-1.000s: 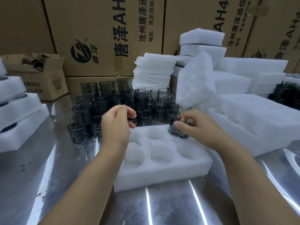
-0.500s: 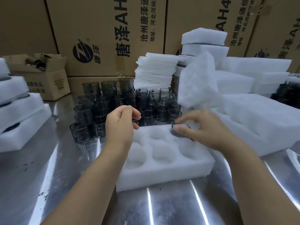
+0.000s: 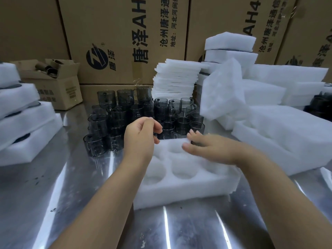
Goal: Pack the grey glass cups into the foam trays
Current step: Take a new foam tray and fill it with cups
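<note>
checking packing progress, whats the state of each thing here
foam tray: one back right pocket filled, other pockets in view empty
cup in tray: seated in that pocket, mostly hidden
right hand: fingers straight, resting on that cup
left hand: loosely curled, holding nothing
loose cups: upright, stacked behind the tray
small box: flaps open
foam slab: leaning, tilted

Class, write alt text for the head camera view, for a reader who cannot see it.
A person's right hand presses a grey glass cup into a far corner pocket of a white foam tray on a metal table, while the left hand hovers loosely curled nearby. More grey cups stand clustered behind the tray.
</note>
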